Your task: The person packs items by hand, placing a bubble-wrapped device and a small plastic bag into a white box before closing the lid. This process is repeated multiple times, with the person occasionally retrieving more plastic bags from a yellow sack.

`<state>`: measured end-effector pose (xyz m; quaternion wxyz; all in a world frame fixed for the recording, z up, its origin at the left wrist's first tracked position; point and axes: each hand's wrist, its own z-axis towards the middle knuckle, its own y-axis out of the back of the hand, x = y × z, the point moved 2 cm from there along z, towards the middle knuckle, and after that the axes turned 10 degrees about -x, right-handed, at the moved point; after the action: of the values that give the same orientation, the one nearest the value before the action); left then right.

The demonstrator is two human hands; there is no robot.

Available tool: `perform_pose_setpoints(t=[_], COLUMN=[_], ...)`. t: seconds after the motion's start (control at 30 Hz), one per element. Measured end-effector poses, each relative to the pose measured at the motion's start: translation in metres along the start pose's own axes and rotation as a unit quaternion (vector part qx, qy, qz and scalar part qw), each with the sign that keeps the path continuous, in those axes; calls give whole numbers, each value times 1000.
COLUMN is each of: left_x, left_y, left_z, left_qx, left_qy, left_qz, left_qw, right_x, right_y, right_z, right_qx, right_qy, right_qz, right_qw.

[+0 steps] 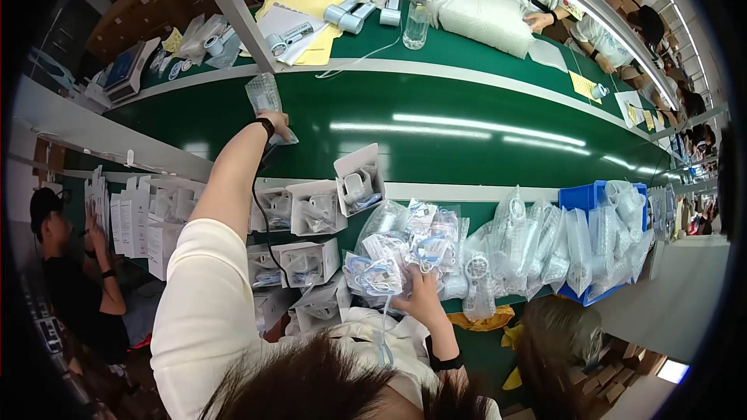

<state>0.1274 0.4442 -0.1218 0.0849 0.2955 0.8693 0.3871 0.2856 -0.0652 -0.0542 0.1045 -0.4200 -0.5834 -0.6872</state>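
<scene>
My left arm stretches far forward over the green belt. My left hand (274, 123) is closed around a clear bubble-wrap bag (263, 95), with part of the bag showing on either side of the hand; what is inside cannot be made out. Close to my body, my right hand (421, 296) is closed on a clear packet (430, 250) with white and blue cords and printed paper inside. Its fingertips are partly hidden by the plastic. More such packets (373, 274) are heaped against it. Left of the heap stand open white boxes (317, 210) containing bagged parts.
Bubble-wrapped items (510, 241) stand in a row at the right, by a blue bin (574, 198). Beyond the green belt (451, 101), a shelf has a water bottle (417, 19) and a bubble-wrap bundle (482, 15). A metal post (233, 8) rises near my left hand. Other people work nearby.
</scene>
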Motion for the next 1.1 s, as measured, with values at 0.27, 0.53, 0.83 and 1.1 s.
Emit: perform_pose_setpoints(t=[0.27,0.53,0.83,1.1], left_x=[-7,-52,-135,-224], left_y=[69,135,136,-5], left_z=[-67,-179,-439,-520], left_qx=[-99,-190,-395,-434], left_qy=[113,7,-247,-336], left_qz=[-204,-352,-299,-243], left_qw=[967,916,833,800], right_x=[6,23,103,175], right_y=[58,93,95,86], right_z=[6,56,78,35], right_qx=[26,-70,120,179], right_qy=[-50,85,-6,37], right_qz=[30,-27,584,790], right_qw=[998,994,803,585])
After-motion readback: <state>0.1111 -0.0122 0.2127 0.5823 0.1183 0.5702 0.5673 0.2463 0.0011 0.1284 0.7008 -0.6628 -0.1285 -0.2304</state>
